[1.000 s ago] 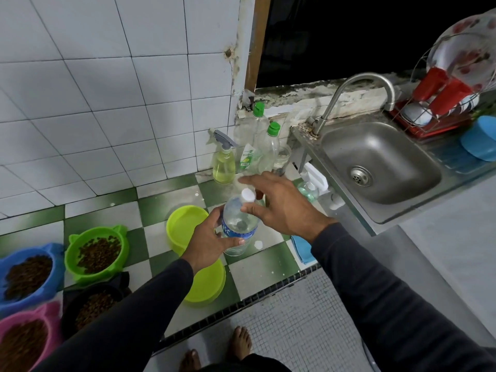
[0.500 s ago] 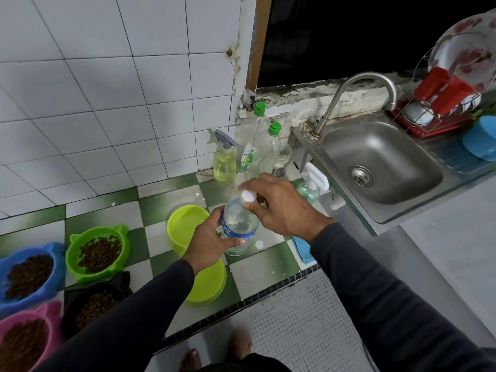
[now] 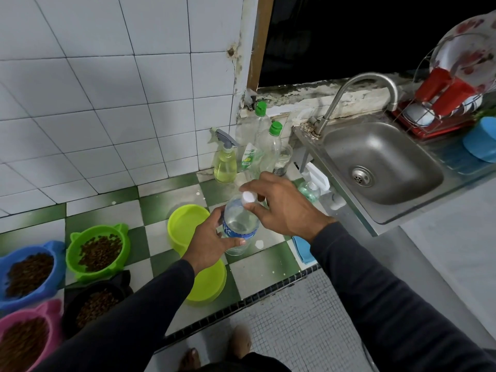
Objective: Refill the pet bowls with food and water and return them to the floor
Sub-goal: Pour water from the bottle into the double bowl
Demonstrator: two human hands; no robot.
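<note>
A clear water bottle (image 3: 240, 224) with a blue label is held upright above the green-and-white tiled surface (image 3: 257, 267). Its body is gripped by the left hand (image 3: 208, 244), the fingers curled round it, while its white cap (image 3: 248, 197) is pinched between the thumb and fingers of the right hand (image 3: 284, 208). Two lime-green bowls without food are seen just beneath and to the left of the bottle: one (image 3: 186, 224) behind the left hand, the other (image 3: 209, 284) nearer the edge of the surface, partly hidden by the left wrist. Four bowls filled with brown kibble are grouped at the far left: a green one (image 3: 98, 251), a blue one (image 3: 29, 273), a black one (image 3: 95, 304) and a pink one (image 3: 25, 336). A yellow spray bottle (image 3: 225, 161) and two green-capped bottles (image 3: 264, 146) are stood against the wall, beside a steel sink (image 3: 381, 162).
</note>
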